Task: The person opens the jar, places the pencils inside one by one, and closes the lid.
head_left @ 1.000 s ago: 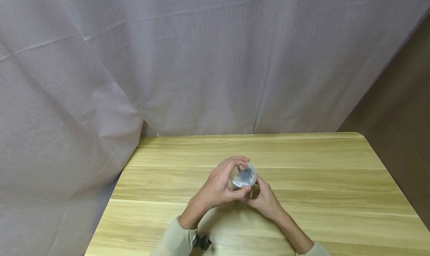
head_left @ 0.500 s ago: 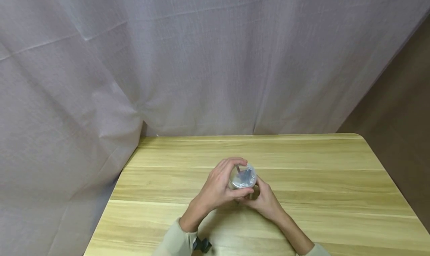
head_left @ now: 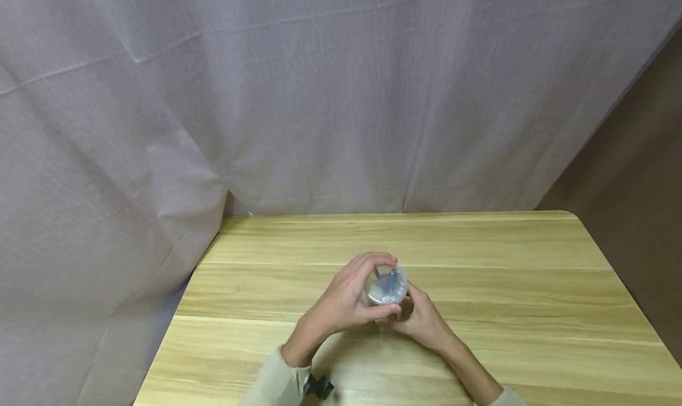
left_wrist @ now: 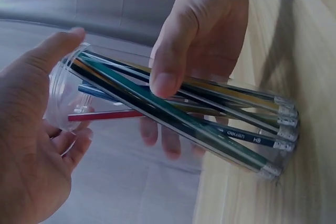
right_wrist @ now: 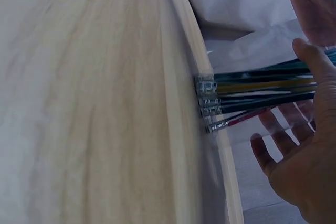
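Note:
A clear cylindrical tub [left_wrist: 239, 169] stands on the table, holding several pencils [left_wrist: 173, 111], their ferrule ends down in the left wrist view. On its top is a clear lid [head_left: 388, 289] with small ring marks near the edge. The left hand [head_left: 347, 295] grips the lid rim, thumb on the near side and fingers on the far side. Lower down, the right hand [head_left: 422, 321] holds the tub wall between thumb and fingers. Red, green and dark pencils show through the wall. Whether the lid is fully seated I cannot tell.
The wooden table [head_left: 506, 311] spreads out around both hands. Behind it and to the left hangs a grey curtain [head_left: 319, 98]. A small black object [head_left: 318, 387] sits at the left sleeve cuff.
The lid has shifted slightly toward the person and looks a little more tilted. The left fingers have moved a little along the rim, while the right hand stays about where it was.

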### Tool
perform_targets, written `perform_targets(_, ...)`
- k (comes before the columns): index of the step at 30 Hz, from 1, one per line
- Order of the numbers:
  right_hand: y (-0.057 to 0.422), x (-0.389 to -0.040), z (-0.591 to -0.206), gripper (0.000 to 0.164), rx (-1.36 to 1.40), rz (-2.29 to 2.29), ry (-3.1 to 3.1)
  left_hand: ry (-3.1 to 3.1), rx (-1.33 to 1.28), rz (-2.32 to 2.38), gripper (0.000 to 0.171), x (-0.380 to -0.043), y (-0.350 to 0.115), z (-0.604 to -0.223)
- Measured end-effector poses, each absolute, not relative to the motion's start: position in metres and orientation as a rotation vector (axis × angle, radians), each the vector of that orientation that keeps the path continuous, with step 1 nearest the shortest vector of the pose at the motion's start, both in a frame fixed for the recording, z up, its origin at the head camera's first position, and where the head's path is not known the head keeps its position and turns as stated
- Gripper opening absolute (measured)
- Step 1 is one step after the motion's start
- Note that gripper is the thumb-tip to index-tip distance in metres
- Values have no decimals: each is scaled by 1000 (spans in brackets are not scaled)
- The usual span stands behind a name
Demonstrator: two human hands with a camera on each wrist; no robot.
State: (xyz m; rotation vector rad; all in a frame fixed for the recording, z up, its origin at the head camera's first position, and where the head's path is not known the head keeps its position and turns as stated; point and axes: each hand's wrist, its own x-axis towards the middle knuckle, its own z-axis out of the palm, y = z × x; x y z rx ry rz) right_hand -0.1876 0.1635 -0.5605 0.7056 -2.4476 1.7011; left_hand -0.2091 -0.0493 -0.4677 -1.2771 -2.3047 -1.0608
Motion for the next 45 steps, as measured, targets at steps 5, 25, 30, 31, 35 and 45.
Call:
perform_targets(5,166,-182,-563,81,750,1723,-2470,-2310,-1241,-996,87,-202,-47,-470)
perform_targets(25,169,-179,-561,85,823,1799,-2443,-2274,-1528,-1086,67,-207,-53,-461)
perform_targets(30,169,-180,-562,85,834,1813,-2447,-2326,-1504,-1053,66,-204,-53,-460)
perform_targets(31,169,-180,-562,85,836,1807,-2450,-2332,-1488,-1048,65,-203,-54,-460)
perform_targets(35,168,-180,-563,85,840,1780,-2445,-2309,-1467,-1074,58,-201,-55,-461)
perform_targets(45,168,-182,-566,84,883,1807,-2412,-2304,-1382,-994,59,-197,-52,-455)
